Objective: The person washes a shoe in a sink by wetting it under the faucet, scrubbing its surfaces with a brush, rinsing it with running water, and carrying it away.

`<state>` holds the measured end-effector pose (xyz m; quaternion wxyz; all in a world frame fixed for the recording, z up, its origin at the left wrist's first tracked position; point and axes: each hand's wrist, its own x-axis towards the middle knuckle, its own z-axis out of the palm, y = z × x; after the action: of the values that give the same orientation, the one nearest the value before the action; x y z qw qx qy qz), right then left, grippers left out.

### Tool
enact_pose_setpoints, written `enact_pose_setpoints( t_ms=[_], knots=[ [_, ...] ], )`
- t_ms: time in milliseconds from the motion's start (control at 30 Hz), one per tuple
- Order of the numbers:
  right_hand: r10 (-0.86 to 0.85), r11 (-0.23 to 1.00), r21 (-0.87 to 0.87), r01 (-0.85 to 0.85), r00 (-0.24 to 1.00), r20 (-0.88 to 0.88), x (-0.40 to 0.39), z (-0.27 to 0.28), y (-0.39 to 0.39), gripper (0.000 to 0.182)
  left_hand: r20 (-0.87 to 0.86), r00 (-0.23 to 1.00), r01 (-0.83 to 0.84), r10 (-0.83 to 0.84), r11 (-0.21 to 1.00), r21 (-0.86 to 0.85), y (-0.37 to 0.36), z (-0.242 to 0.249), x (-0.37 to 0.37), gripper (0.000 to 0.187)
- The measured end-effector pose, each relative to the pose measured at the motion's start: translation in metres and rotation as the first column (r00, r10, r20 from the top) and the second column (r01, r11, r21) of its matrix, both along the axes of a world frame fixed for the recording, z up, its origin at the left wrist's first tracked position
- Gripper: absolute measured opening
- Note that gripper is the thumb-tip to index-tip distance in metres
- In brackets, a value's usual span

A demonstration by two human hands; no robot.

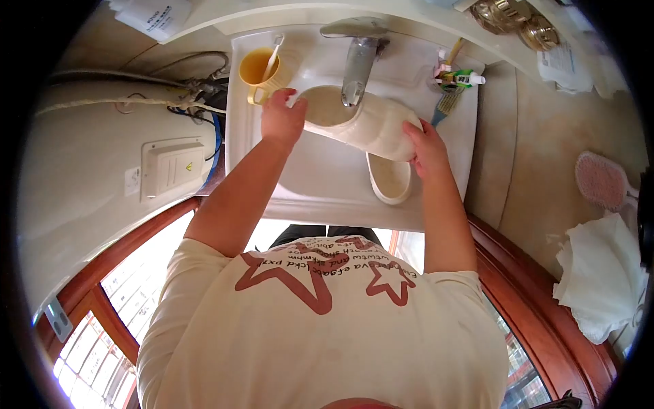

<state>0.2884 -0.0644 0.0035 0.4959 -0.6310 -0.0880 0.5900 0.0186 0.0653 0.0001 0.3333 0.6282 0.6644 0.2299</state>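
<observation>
A white slipper (381,124) is held sideways over the washbasin, under the chrome faucet (359,65). My left hand (283,117) grips its heel end beside the foot opening. At the toe end, my right hand (427,146) is closed on the slipper, thumb on top. A second white slipper (392,180) lies in the basin below, partly hidden by the first one. I cannot make out whether water is running from the spout.
The white washbasin (306,198) has a yellow mug (257,68) with a toothbrush (274,54) at its left back corner. Along its right edge are a toothpaste tube (464,79) and a bristle brush (446,105). A shelf (272,12) overhangs the back; a white tank (95,163) stands left.
</observation>
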Motion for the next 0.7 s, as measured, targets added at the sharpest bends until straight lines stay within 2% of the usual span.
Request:
enact_pose_setpoints(
  t_ms=[33,67,100,133,167,233,300,367,433,533,567,600,633,667,700],
  knots=[
    [-0.004,1.000,0.000,0.004,1.000,0.003,0.002,0.002,-0.003,0.054,-0.042,0.998,-0.040,0.037,0.997,-0.061,0.002,-0.002,-0.001,0.049],
    [-0.006,1.000,-0.010,0.007,0.998,0.059,0.004,0.003,-0.007,0.055,-0.039,0.999,-0.035,0.033,0.997,-0.062,0.003,-0.004,0.000,0.049],
    [-0.008,1.000,-0.020,0.011,0.993,0.116,0.007,0.004,-0.010,0.056,0.164,0.975,-0.092,0.150,0.943,-0.319,0.004,-0.003,0.001,0.056],
    [-0.013,1.000,-0.021,0.016,0.993,0.119,0.010,0.004,-0.014,0.056,0.319,0.896,-0.083,0.308,0.824,-0.561,0.005,-0.003,0.004,0.062],
    [0.004,1.000,-0.012,-0.002,0.987,0.162,0.013,0.002,-0.018,0.054,0.322,0.897,-0.078,0.305,0.823,-0.563,0.004,-0.007,0.007,0.062],
    [0.020,1.000,-0.004,-0.020,0.978,0.208,0.017,0.000,-0.024,0.053,0.417,0.860,0.035,0.294,0.781,-0.624,0.003,-0.020,0.013,0.067],
    [-0.133,0.990,0.062,0.126,0.982,0.135,0.019,0.000,-0.033,0.051,0.418,0.867,0.054,0.270,0.784,-0.619,0.003,-0.026,0.022,0.066],
    [-0.161,0.986,0.067,0.154,0.980,0.120,0.022,0.005,-0.042,0.050,0.420,0.873,0.072,0.248,0.786,-0.615,0.003,-0.026,0.032,0.065],
    [-0.186,0.981,0.068,0.179,0.977,0.104,0.023,0.015,-0.051,0.049,0.397,0.907,0.152,0.144,0.765,-0.626,0.003,-0.013,0.045,0.048],
    [-0.201,0.980,0.013,0.200,0.978,0.064,0.026,0.023,-0.060,0.047,0.457,0.879,0.175,0.135,0.800,-0.573,0.005,-0.030,0.062,0.044],
    [-0.210,0.977,0.025,0.210,0.977,0.033,0.029,0.019,-0.065,0.048,0.459,0.878,0.176,0.136,0.799,-0.575,0.007,-0.036,0.067,0.044],
    [-0.220,0.975,0.036,0.219,0.976,0.004,0.029,0.021,-0.068,0.049,0.495,0.842,0.160,0.215,0.777,-0.609,0.009,-0.040,0.072,0.047],
    [-0.221,0.975,0.034,0.220,0.975,0.008,0.029,0.022,-0.071,0.049,0.525,0.799,0.147,0.292,0.752,-0.642,0.011,-0.044,0.077,0.050],
    [-0.247,0.968,-0.021,0.248,0.968,0.051,0.028,0.025,-0.074,0.049,0.528,0.798,0.151,0.292,0.750,-0.643,0.013,-0.048,0.082,0.050],
    [-0.271,0.958,-0.074,0.278,0.958,0.094,0.027,0.028,-0.075,0.049,0.467,0.874,0.174,0.136,0.808,-0.563,0.013,-0.055,0.087,0.048]
  ],
)
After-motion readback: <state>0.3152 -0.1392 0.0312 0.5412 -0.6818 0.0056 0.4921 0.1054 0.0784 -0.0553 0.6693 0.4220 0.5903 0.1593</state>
